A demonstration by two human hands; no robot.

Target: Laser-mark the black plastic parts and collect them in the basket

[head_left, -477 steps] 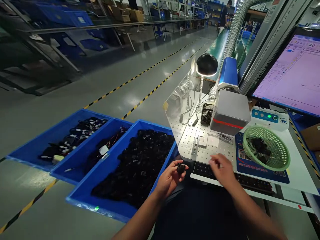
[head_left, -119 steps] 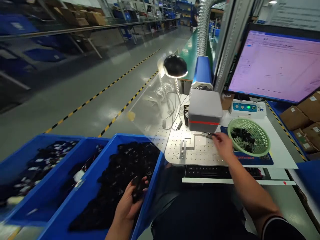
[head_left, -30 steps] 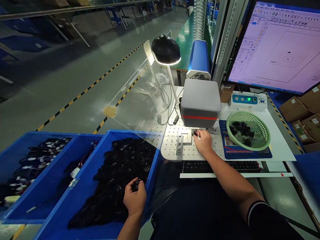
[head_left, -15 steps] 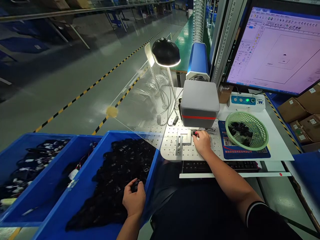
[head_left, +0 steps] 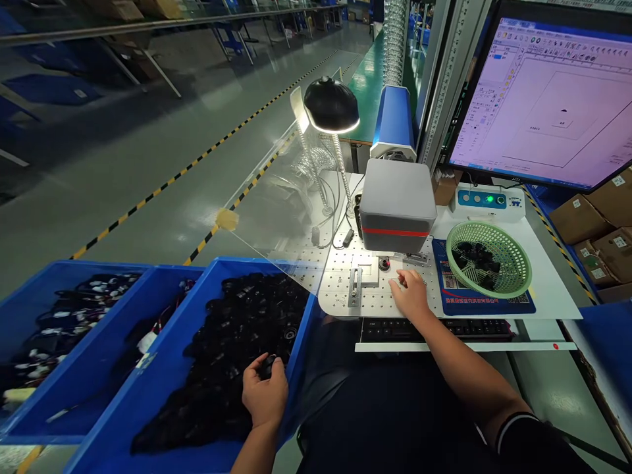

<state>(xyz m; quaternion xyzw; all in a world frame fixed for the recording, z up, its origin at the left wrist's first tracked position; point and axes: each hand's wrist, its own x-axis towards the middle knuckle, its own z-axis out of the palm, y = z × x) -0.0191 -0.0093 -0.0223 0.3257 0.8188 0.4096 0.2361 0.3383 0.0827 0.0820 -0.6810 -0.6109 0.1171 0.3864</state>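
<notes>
At the lower center of the frame, the left hand (head_left: 265, 395) is gripping a black part (head_left: 267, 367) between thumb and fingers, above the bin (head_left: 158, 388). Right of center, a round part (head_left: 384, 263) is resting on the plate (head_left: 336, 293), in front of the machine head (head_left: 397, 197). The right hand (head_left: 411, 293) is hovering just beside it, fingers loosely curled and slightly apart. At right, the basket (head_left: 517, 263) is holding dark pieces (head_left: 476, 258).

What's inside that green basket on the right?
The green basket holds a loose heap of small black parts. Between them, some of its slotted bottom shows. Parts lower in the heap are covered by those on top, so I can't count them.
</notes>
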